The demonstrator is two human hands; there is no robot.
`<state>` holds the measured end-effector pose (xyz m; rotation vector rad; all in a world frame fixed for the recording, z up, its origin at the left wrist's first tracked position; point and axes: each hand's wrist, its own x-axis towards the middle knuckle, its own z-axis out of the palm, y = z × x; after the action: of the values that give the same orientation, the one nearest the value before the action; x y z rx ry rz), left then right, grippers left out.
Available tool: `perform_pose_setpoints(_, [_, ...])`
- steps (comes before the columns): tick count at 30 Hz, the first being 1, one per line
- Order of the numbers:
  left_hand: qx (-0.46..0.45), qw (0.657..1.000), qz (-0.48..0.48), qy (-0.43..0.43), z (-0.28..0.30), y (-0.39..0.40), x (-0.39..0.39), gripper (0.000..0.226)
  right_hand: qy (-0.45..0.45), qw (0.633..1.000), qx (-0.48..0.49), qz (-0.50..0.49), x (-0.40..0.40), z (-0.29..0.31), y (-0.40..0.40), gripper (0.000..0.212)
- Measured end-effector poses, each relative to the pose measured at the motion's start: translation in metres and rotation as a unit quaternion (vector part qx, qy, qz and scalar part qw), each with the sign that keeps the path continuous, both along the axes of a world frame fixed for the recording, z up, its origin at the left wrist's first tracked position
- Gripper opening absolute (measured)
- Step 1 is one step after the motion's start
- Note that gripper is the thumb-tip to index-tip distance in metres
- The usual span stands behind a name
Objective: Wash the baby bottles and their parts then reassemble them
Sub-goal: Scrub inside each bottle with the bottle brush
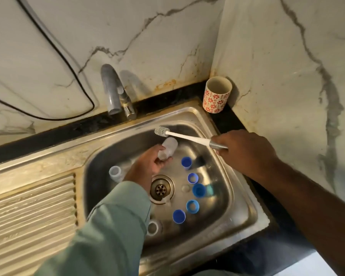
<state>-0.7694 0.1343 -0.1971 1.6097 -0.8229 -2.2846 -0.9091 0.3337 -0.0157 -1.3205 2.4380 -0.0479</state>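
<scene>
Two hands busy over the sink [237,176]; our left hand [147,166] has fingers curled round a clear bottle [167,149], held low inside the basin near the back wall; our right hand [245,150] grips the bottle brush [187,137] by its metal handle end, fist closed round it, up at the basin's right rim.

Key relation: brush shaft runs left and slightly up from the right hand; bristle head sits just above and slightly left of the bottle's far end, near but apart; bottle's long axis tilts up and right out of the left palm; we can't tell which end is the mouth, too blurred.

Our read: next move is brush into bottle; needs the mouth turned toward the head and the shaft lined up with the bottle's axis; right hand does the travel.

Five blue parts [193,206] lie right of the drain [160,189]; two other clear bottles [116,173] in the basin; faucet [112,90] shows no stream.
</scene>
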Motion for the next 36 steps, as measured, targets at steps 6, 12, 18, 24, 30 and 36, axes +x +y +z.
perform_pose_setpoints(6, [0.062,0.974,0.113,0.187,0.055,0.025,0.087,0.04,-0.066,0.995,-0.078,0.014,0.037,0.011,0.024,0.037])
perform_pose_setpoints(12, [0.012,0.942,0.243,0.231,0.089,0.017,0.155,0.054,-0.104,0.986,-0.128,0.033,0.079,0.023,0.04,0.037])
perform_pose_setpoints(18, [-0.032,0.934,0.29,0.205,0.105,0.007,0.205,0.03,-0.1,0.982,-0.149,0.052,0.121,0.027,0.041,0.035])
perform_pose_setpoints(24, [-0.051,0.925,0.338,0.168,0.09,-0.008,0.241,0.095,-0.06,0.98,-0.177,0.068,0.16,0.015,0.036,0.038])
perform_pose_setpoints(30, [-0.047,0.897,0.385,0.214,0.109,0.003,0.262,0.083,0.007,0.982,-0.142,0.121,0.181,0.013,0.028,0.039])
perform_pose_setpoints(36, [-0.117,0.94,0.237,0.214,0.124,0.021,0.252,0.078,0.056,0.967,-0.185,0.165,0.208,0.005,0.004,0.035])
